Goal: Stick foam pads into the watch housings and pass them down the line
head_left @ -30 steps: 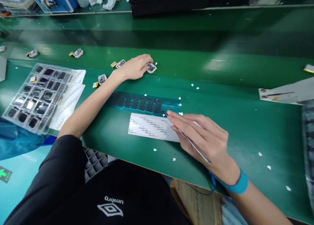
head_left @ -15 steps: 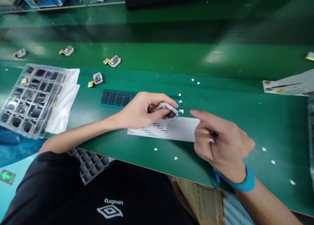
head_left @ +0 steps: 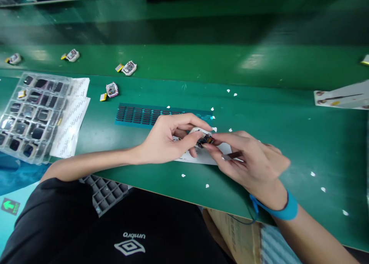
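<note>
My left hand is closed around an opened white watch case, its dark inner parts facing up. Thumb and fingers grip the case from its left side. At the case's right edge, my right hand brings thumb and forefinger together, touching it. A slim metal tool is tucked in the right hand's curled fingers; its kind is hard to make out. Beneath both hands lies a white paper strip, partly covered. Behind the left hand is a blue-green sheet with rows of black strips.
Several opened watch cases with yellow batteries, such as this one, lie at the back left. A clear compartment tray of watch parts rests on printed paper at left. Small white scraps dot the green bench. A white board stands right.
My right hand has moved left to the watch case, its thumb and forefinger now at the edge. The metal tool shows more clearly. The left hand keeps its hold; the view has shifted slightly.
</note>
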Available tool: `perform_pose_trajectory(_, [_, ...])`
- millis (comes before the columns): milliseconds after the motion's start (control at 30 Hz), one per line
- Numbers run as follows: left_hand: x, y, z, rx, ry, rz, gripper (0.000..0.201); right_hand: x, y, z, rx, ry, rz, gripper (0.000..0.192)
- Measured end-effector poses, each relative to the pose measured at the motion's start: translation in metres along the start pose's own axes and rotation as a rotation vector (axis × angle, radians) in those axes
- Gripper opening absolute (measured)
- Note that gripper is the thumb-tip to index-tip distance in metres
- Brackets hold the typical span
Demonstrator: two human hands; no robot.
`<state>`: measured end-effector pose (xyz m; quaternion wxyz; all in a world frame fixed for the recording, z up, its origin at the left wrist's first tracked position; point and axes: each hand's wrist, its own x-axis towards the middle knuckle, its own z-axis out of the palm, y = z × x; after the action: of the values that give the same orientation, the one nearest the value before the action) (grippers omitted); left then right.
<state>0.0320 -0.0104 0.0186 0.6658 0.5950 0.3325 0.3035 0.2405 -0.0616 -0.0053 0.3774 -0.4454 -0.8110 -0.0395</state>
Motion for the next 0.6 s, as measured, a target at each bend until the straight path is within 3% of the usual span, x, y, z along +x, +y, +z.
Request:
perform_pose_trajectory(300, [-0.0052,0.0035,0.0051,-0.007,0.032,0.062,0.013,-0.0055,-0.0035,-0.0023,0.047,0.027,0.045,0.028])
perform_pose_trajectory(600, [-0.0072,-0.0054,0.0056,0.176,0.078,0.157,0.013,-0.0036,-0.0035,0.0031,-0.01,0.001,0.004,0.021])
